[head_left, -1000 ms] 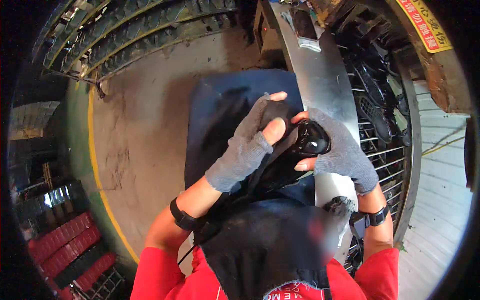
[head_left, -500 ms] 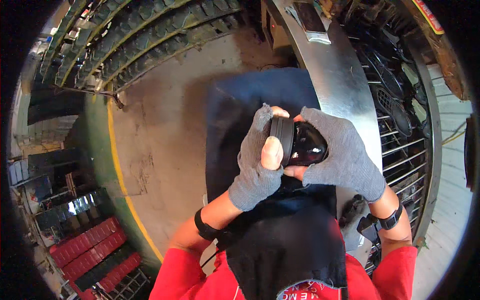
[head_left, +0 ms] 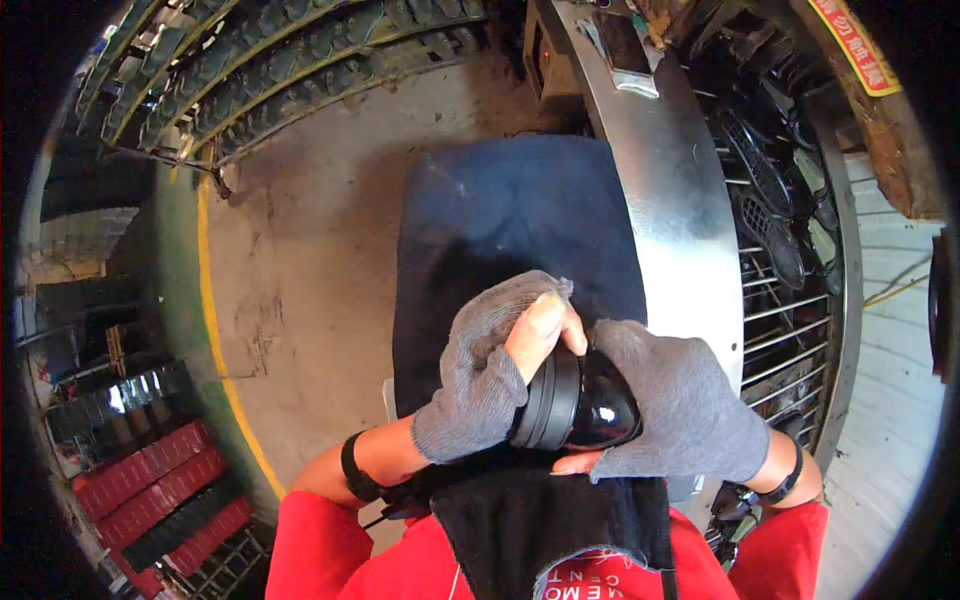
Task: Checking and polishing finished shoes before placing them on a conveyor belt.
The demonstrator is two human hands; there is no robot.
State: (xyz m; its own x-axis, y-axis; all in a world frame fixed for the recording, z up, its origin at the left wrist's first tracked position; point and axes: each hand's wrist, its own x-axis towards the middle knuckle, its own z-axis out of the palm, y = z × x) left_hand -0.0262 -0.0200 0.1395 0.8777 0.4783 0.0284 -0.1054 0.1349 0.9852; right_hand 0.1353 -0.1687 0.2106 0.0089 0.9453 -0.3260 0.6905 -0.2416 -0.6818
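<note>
Between my hands is what looks like a black shoe [head_left: 603, 412], with a glossy rounded upper and a thick matte, ridged sole along its left side. My left hand [head_left: 490, 365], in a grey fingerless knit glove, is closed at the sole's upper left, its bare thumb and fingertips over the top end. My right hand [head_left: 685, 405], gloved alike, wraps the glossy side from the right, its thumb below. My palms hide much of the shoe. It is close to my chest, above a dark blue cloth [head_left: 515, 205].
A metal bench [head_left: 680, 210] runs along my right, with a phone-like object [head_left: 622, 45] at its far end. Beyond it, a barred rack [head_left: 785, 345] holds black shoes [head_left: 770, 235]. Several racks [head_left: 330, 70] stand far left; red panels [head_left: 155, 475] sit lower left.
Both hands have brought the shoe down toward my chest, tilting it. My left thumb and fingers have shifted to its top end; more of the blue cloth shows.
</note>
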